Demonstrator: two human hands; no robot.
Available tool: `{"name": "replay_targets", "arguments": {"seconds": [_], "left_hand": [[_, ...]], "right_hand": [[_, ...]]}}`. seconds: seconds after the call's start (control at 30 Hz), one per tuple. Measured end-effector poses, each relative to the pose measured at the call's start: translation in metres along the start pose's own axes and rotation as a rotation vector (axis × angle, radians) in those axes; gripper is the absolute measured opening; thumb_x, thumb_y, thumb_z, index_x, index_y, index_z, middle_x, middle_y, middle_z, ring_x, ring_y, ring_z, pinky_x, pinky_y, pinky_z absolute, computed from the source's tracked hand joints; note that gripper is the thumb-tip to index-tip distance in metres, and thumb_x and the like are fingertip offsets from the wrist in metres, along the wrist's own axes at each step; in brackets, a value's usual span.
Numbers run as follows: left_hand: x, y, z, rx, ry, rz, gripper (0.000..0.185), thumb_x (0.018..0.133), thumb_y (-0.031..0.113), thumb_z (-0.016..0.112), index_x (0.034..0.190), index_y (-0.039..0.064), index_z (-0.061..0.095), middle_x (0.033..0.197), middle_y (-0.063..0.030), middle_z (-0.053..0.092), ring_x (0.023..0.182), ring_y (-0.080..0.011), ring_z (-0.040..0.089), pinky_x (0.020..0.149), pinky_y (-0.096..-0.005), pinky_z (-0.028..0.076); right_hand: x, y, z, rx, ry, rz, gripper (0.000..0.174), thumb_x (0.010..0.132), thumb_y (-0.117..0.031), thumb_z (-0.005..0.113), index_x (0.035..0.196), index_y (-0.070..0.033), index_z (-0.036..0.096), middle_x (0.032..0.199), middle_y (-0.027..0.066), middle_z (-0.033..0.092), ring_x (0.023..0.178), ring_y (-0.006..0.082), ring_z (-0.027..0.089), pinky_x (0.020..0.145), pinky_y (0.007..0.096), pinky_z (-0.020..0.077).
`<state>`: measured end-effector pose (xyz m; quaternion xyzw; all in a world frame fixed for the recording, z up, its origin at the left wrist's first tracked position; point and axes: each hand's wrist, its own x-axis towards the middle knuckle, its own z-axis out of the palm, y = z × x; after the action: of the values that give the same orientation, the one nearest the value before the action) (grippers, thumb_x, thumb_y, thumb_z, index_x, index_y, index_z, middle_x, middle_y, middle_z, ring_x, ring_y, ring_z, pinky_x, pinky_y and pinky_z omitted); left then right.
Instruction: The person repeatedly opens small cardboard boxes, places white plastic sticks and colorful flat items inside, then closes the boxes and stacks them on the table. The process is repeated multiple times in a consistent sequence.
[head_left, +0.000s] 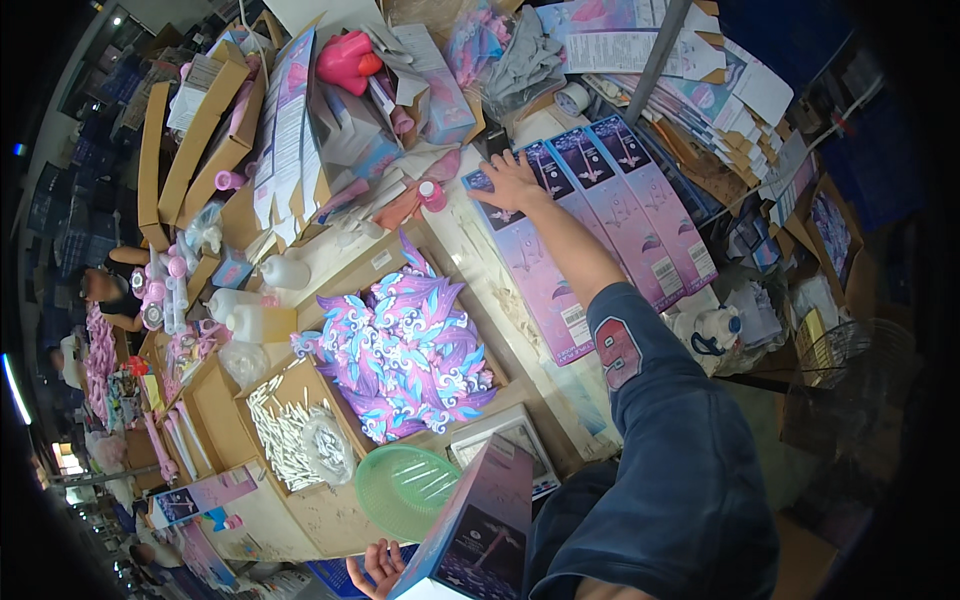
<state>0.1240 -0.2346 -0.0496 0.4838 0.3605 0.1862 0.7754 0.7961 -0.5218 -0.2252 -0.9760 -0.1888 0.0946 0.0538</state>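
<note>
My right hand (511, 182) lies with fingers spread on the printed end of the nearest packaging box (525, 262) in a row of several long pink-purple boxes. My left hand (381, 568) is at the bottom edge, fingers curled around the side of another such box (480, 517), which is tilted close to my body; most of the palm is hidden behind it. Beside this box is a green plastic basket (397, 491) with a few thin clear pieces in it. In front of me a carton (499, 367) holds a pile of purple-blue wing-shaped pieces (405, 352).
A carton of small white sticks (281, 435) adjoins the pile. Plastic bottles (259, 321) and a small pink bottle (432, 195) stand around it. Flattened printed cartons (705, 97), a metal post (656, 64) and a wire-caged fan (847, 352) are near the boxes. A person (120, 289) sits across.
</note>
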Motion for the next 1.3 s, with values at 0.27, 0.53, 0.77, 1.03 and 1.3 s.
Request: {"name": "replay_targets", "arguments": {"seconds": [0.27,0.53,0.77,1.03,1.3], "left_hand": [[0.012,0.009,0.040,-0.176,-0.597,0.266,0.091,0.093,0.073,0.036,0.158,0.012,0.014,0.154,-0.0234,0.025,0.144,-0.0372,0.024,0.117,-0.0612,0.013],[-0.031,0.034,0.129,0.001,-0.050,0.379,0.085,0.098,0.072,0.021,0.149,0.005,0.032,0.124,-0.0236,0.059,0.117,-0.0380,0.057,0.107,-0.0513,0.041],[-0.060,0.044,0.125,-0.216,-0.205,0.426,0.076,0.103,0.064,0.025,0.149,0.003,0.029,0.127,-0.0226,0.058,0.122,-0.0334,0.055,0.109,-0.0469,0.039],[-0.091,0.057,0.074,-0.119,-0.248,0.585,0.077,0.103,0.062,0.024,0.146,-0.001,0.032,0.127,-0.0255,0.058,0.123,-0.0362,0.054,0.111,-0.0504,0.037],[-0.128,0.072,-0.016,-0.148,-0.159,0.671,0.075,0.104,0.061,0.022,0.146,0.000,0.032,0.129,-0.0239,0.057,0.124,-0.0360,0.054,0.111,-0.0501,0.038]], "right_hand": [[-0.037,0.004,0.016,0.100,0.056,-0.030,0.086,0.095,-0.066,0.043,0.159,-0.012,0.022,0.164,0.0208,0.016,0.152,0.0409,0.009,0.122,0.0527,0.0050],[-0.178,0.016,0.041,0.127,-0.006,-0.119,0.089,0.095,-0.060,0.047,0.159,-0.006,0.017,0.165,0.0220,0.011,0.152,0.0436,0.006,0.121,0.0567,0.0062],[-0.335,-0.006,0.068,0.114,-0.063,-0.102,0.094,0.093,-0.062,0.049,0.159,-0.006,0.013,0.165,0.0226,0.005,0.151,0.0451,0.003,0.117,0.0663,0.0057],[-0.374,-0.024,0.057,0.059,-0.304,-0.051,0.107,0.087,-0.059,0.062,0.160,-0.007,0.003,0.164,0.0250,-0.003,0.148,0.0535,0.002,0.113,0.0720,0.0124],[-0.406,-0.082,0.080,-0.129,-0.250,-0.167,0.088,0.084,-0.051,0.067,0.149,-0.002,0.034,0.156,0.0285,0.026,0.146,0.0457,0.021,0.115,0.0593,0.0257]]}}
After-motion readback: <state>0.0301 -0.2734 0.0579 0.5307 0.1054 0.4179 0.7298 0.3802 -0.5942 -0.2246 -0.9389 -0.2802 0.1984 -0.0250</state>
